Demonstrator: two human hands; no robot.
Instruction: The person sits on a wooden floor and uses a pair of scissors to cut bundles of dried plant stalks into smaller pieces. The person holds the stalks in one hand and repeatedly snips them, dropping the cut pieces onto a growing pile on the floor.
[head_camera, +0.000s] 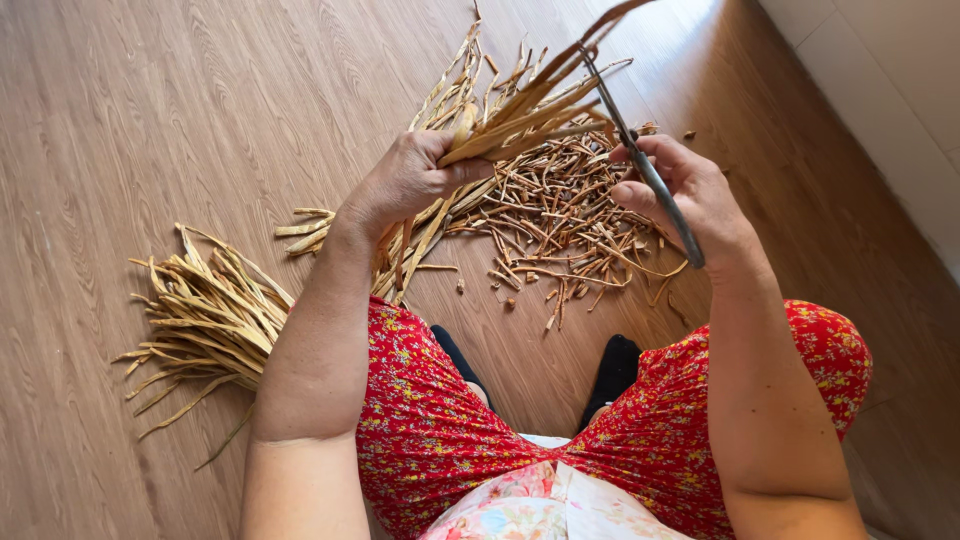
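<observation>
Trimming step, I judge: my left hand (408, 180) fists the dried strip bundle (520, 115); right hand (690, 195) grips scissors (640, 160), blades meeting it at 1 o'clock. Next needs a clean squeeze.

Bare arms, no sleeves. Red floral-print cotton trousers (430, 420) with tiny yellow and blue flowers, black socks (615, 365), plus a pale pink-flowered top (530, 505) at the waist.

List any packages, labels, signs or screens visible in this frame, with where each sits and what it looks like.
None in view: only the left hand gripping a bundle of dried strips, the right hand with dark scissors, and strip piles on the wooden floor.
</observation>
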